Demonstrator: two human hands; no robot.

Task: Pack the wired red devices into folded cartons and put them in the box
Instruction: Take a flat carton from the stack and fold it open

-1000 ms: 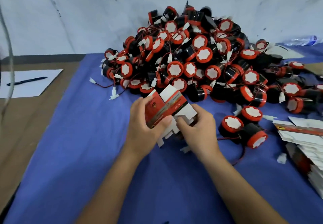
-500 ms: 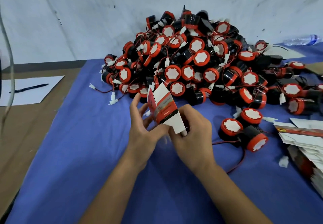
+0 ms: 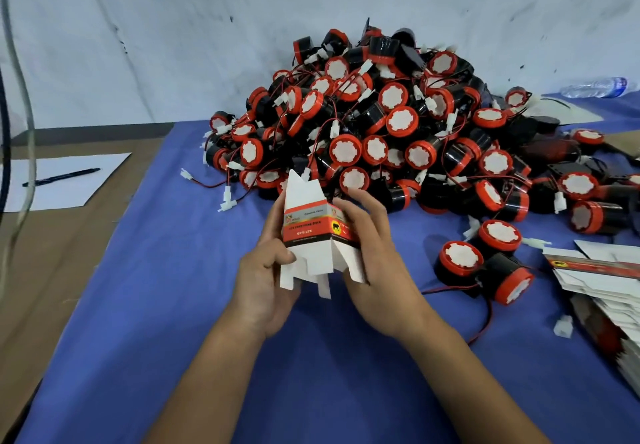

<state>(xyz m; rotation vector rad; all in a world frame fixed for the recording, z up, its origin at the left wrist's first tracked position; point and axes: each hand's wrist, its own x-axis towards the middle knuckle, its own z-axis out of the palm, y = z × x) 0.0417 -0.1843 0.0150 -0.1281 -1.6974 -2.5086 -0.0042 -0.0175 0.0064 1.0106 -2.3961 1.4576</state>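
The step in hand looks to be the forming of one carton (image 3: pixel 313 236): it stands upright above the blue cloth of the desk (image 3: pixel 145 305), opened into a sleeve with its flaps at the near end and the far end not yet tucked in. The left hand (image 3: pixel 265 277) grips it from the left, fingers curled round its lower left corner, while the right hand (image 3: pixel 375 256) holds the right wall, fingers wrapped along that side with their tips at the far edge. No device seems to be inside it yet, though the interior is hidden from this view. The wired red devices lie in a large heap (image 3: pixel 398 125) at the far side of the desk against the wall, and two loose devices (image 3: pixel 481 267) sit on the cloth just to the right of the hands, their red wire trailing toward the near side. A stack of flat cartons (image 3: pixel 602 277) lies at the right edge. The box for finished packs is not in view. The next move probably calls for folding one end's flaps shut, so the carton has a floor, then freeing one hand to reach a nearby device and feed it in, wire gathered so it does not snag.
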